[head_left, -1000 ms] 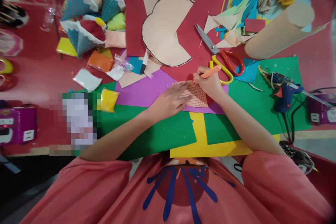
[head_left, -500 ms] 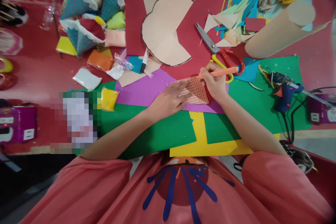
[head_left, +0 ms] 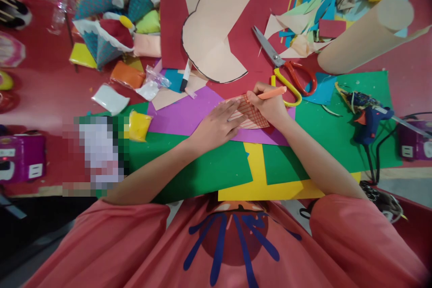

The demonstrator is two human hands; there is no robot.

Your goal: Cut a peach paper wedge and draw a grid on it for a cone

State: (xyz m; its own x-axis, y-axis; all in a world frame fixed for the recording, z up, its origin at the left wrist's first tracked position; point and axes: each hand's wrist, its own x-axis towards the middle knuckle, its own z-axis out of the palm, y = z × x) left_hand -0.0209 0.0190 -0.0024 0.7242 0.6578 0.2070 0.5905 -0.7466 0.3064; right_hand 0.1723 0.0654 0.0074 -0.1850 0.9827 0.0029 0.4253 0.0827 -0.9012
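My right hand (head_left: 269,105) is closed around an orange marker (head_left: 274,93), its tip near the upper edge of a cream paper piece (head_left: 254,117) covered in reddish crossing lines. Flat on the left part of that piece lies my left hand (head_left: 218,126), fingers spread. Purple paper (head_left: 182,114) lies beneath, over green paper (head_left: 202,166). Beyond my hands, a cream cutout outlined in black (head_left: 209,36) rests on red paper (head_left: 172,22). Open scissors (head_left: 277,59) with red and yellow handles lie just past my right hand.
At the right are a rolled cream paper tube (head_left: 361,40), paper scraps (head_left: 297,22) and a blue glue gun (head_left: 369,126) with its cord. Blue cone shapes (head_left: 101,45), clay packets (head_left: 127,75) and a capped marker (head_left: 185,76) are at the left.
My right hand and the orange marker have moved left along the lined paper, closer to my left hand. More crossing lines show near the marker. My left hand stays in place.
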